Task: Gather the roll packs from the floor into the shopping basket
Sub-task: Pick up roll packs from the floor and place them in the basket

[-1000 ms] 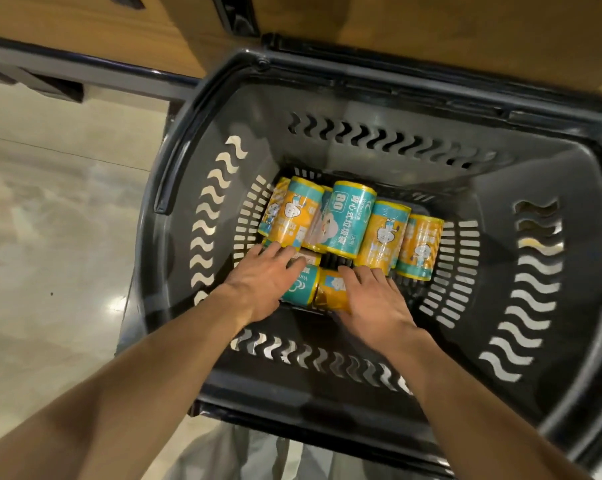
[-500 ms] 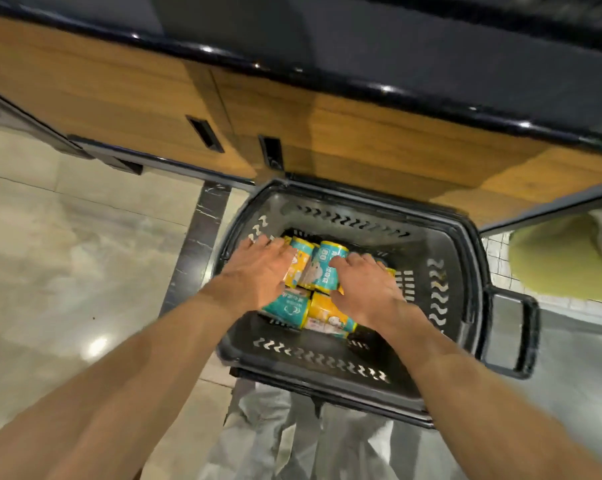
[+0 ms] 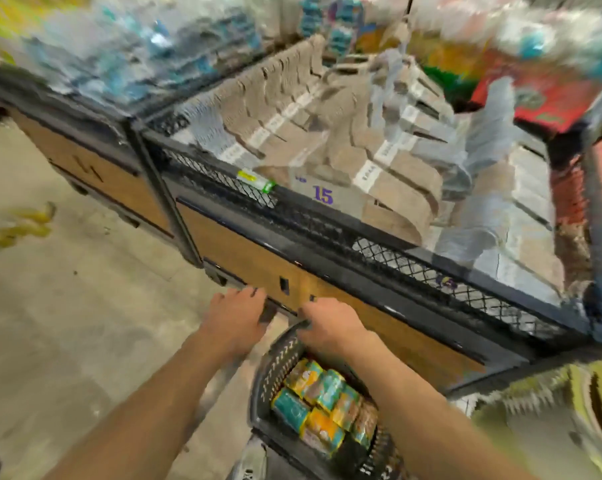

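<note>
Both hands are out over the far rim of the shopping basket, at about 6 o'clock in frame. Left hand has fingers bent down over a dark bar that looks like the basket handle; motion blur, cannot tell if it actually grips. Right hand sits at the basket's far edge, fingers curled over a dark piece at the rim; cannot tell whether it is clamped on it or just resting. Roll packs lie inside the basket, below the right forearm, at 5 o'clock from the hands: a tight cluster of teal and orange-yellow packs, touching each other. Basket stands on the pale floor, just beside a wood-fronted display bin with black mesh edge, running from 9 to 3 o'clock. Bin holds stacked brown and grey packets and a card reading "15". Yellow items on the floor at 9 o'clock, blurred. Top of frame heavily smeared.
</note>
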`<state>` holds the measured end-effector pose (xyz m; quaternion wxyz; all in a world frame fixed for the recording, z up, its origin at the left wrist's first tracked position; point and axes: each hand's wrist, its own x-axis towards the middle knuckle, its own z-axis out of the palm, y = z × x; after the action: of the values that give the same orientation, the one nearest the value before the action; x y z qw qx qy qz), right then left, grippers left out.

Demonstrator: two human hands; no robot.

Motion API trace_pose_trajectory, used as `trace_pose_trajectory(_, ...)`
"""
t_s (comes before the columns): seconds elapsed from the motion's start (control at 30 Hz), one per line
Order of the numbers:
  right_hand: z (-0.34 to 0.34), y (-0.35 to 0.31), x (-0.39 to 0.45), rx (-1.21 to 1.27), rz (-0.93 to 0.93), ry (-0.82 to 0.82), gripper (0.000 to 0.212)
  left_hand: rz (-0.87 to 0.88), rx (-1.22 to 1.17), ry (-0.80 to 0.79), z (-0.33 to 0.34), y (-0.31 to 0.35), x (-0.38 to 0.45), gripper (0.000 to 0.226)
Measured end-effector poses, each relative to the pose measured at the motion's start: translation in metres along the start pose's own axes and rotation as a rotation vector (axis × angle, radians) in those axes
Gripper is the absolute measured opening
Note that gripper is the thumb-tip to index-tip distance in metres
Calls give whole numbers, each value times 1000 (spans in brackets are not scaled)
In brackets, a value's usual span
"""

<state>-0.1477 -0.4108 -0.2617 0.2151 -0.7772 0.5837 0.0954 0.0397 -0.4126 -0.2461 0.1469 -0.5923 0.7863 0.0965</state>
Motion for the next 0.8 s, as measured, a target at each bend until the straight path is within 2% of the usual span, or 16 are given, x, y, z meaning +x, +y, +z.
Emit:
trace_pose_trajectory(0.17, -105, -80, -11, -129, -225, 130, 29, -193, -18, 195, -87, -60, -72, 54)
trace_pose_trajectory(0.3, -161, -164, -18, -150, -383, 216, 31, -350, -49, 304, -132, -116, -139, 42)
trace_pose_trajectory(0.4, -186, -233, -23, -180, -523, 255, 33, -494, -71, 357, -156, -160, -193, 42)
trace_pose_trajectory(0.6, -212, -370, -24, -249, -709, 291, 36, -724, -110, 446, -165, -257, -299, 46)
trace_pose_trajectory(0.8, -209, -483, -16, -234, -800, 295, 38, -879, -94, 457, -141, -352, -387, 41)
